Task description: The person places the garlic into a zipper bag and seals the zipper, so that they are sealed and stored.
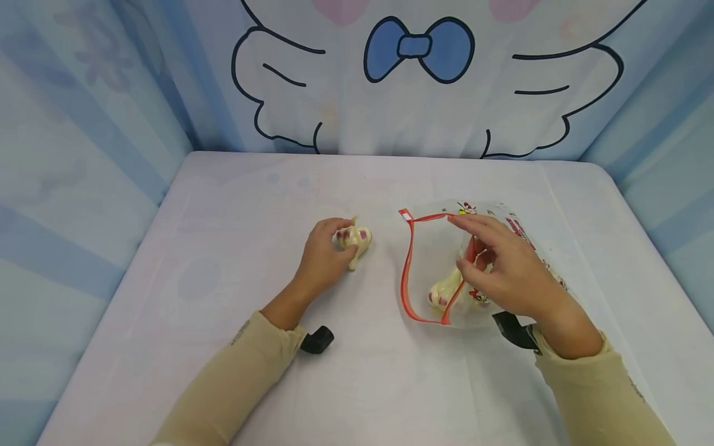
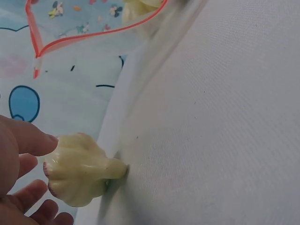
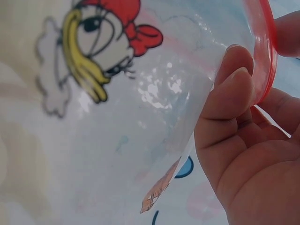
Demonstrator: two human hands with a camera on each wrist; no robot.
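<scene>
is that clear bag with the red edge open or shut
The bag is open: its red rim forms a wide loop in the head view, the sides spread apart.

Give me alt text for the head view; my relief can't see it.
A person's left hand is at a pale bulb on a white table, while the right hand holds a clear, red-rimmed bag, its mouth open and a second bulb inside. Behind hangs a curtain printed with a blue bow.
</scene>
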